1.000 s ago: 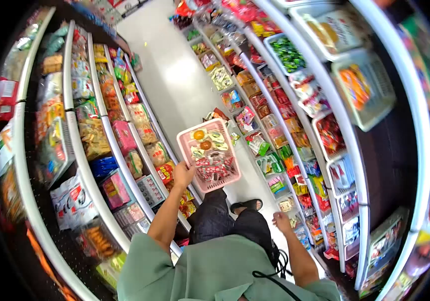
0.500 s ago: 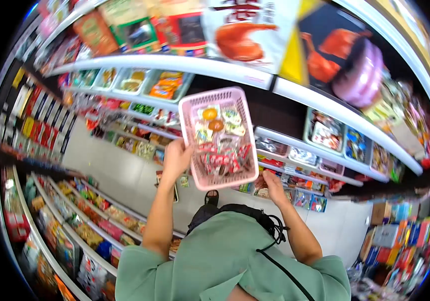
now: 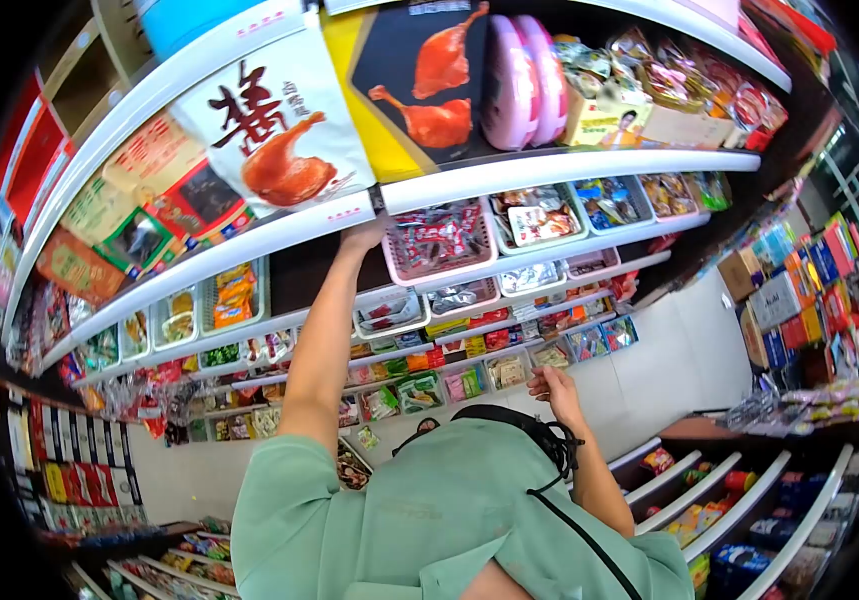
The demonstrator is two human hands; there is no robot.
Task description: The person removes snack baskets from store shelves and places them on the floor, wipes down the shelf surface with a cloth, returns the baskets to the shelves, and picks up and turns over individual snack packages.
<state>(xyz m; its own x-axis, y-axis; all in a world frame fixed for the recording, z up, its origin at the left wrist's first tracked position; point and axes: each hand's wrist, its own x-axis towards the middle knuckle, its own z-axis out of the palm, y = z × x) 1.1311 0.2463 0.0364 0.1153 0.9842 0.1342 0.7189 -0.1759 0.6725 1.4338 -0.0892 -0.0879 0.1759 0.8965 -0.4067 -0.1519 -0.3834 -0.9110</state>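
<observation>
My left arm reaches forward to the shelf, and my left hand (image 3: 363, 236) is at the left edge of the pink basket (image 3: 439, 268), just under the white shelf edge. Its fingers are hidden there, so its grip cannot be made out. The basket stands on the shelf with red and silver packets (image 3: 439, 235) showing in it; its rear part lies under the upper shelf. To the right is a pale basket of packets (image 3: 537, 218). My right hand (image 3: 555, 390) hangs low over the floor at the right, fingers loosely bent, with nothing seen in them.
Large food bags (image 3: 284, 150) and two pink round packs (image 3: 524, 80) stand on the shelf above. An orange-packet basket (image 3: 235, 297) sits left of a dark gap. Lower tiers hold more baskets. Boxes (image 3: 779, 297) are stacked at the right, and more shelves (image 3: 749, 500) stand at the lower right.
The view has turned and come closer to the shelf. The pink basket, held over the aisle before, is now on the shelf. My left hand has moved forward; my right hand has come away from the basket.
</observation>
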